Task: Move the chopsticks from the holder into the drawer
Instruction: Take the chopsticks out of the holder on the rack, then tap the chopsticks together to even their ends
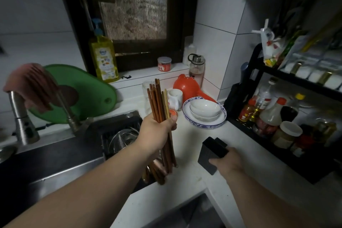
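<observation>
A bundle of several brown wooden chopsticks stands nearly upright above the white counter's left part, gripped around its middle by my left hand. Their lower ends hang beside the sink's right edge. The black box-shaped chopstick holder rests tilted on the counter to the right, with my right hand closed on its near side. No chopsticks show in the holder's top. A dark opening below the counter's front edge may be the drawer; I cannot tell.
A dark sink with a metal basket lies left, behind it a steel faucet and a green board. White bowls on a blue-rimmed plate, a mug and an orange jug stand behind. A black rack of bottles fills the right.
</observation>
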Tool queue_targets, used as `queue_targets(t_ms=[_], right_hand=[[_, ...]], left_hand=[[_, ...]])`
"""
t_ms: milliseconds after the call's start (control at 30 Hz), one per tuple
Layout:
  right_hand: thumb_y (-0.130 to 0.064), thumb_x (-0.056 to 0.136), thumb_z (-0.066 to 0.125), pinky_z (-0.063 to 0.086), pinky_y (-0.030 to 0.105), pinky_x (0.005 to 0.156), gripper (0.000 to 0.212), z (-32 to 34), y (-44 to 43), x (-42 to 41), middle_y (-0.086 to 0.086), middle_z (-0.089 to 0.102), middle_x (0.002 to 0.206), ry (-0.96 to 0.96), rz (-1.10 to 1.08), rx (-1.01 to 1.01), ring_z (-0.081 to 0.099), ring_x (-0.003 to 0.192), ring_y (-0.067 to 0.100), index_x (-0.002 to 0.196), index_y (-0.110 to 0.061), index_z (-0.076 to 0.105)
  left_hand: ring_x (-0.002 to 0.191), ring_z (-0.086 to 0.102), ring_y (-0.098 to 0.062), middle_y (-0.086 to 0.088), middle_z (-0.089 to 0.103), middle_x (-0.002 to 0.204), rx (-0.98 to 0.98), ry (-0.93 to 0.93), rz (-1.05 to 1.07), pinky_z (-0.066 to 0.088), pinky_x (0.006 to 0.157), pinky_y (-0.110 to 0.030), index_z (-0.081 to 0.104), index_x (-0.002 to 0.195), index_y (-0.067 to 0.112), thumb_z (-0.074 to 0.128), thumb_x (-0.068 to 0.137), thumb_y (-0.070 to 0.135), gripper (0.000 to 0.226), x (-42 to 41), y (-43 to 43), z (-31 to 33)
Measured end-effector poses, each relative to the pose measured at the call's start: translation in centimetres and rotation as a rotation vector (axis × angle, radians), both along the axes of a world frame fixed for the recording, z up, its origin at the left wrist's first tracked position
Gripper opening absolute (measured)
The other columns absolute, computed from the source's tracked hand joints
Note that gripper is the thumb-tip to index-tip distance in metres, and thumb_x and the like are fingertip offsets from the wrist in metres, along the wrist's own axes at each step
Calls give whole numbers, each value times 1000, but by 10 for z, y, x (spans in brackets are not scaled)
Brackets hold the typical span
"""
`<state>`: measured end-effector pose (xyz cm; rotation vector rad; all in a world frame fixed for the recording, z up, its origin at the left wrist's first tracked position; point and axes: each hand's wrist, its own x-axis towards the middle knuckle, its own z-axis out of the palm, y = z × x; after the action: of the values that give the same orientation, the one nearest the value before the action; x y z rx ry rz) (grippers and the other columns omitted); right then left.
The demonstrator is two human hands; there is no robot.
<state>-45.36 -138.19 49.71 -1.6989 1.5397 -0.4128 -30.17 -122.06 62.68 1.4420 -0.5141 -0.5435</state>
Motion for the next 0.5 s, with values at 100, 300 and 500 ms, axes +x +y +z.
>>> queue_targets(t_ms=[100, 300, 500], right_hand=[[-15, 66, 85, 56, 46, 84, 73, 12, 4, -6, 23, 58, 122, 54, 16, -17, 62, 105, 40, 128, -1, 48], [-38, 81, 71, 50, 32, 86, 56, 73, 27, 2, 1, 56, 129, -325, 74, -279, 57, 115, 22, 131, -23, 53], [-63, 59, 67, 48, 12, 74, 43, 153, 92, 46, -19, 69, 100, -638, 613, -32, 63, 95, -6, 100, -49, 59]], left_hand=[[55, 61, -1, -7, 66, 77, 9, -26, -11, 45, 47, -9, 67, 89, 12, 67, 87, 18, 6, -4, -2, 0], [55, 59, -4, -1, 61, 67, 40, -60, -58, 46, 50, -11, 65, 89, 8, 68, 85, 20, 12, -14, -6, 1], [78, 67, -24, -9, 68, 83, 1, -104, -185, 57, 66, -33, 65, 97, 10, 56, 90, 13, 12, -36, 6, 10]])
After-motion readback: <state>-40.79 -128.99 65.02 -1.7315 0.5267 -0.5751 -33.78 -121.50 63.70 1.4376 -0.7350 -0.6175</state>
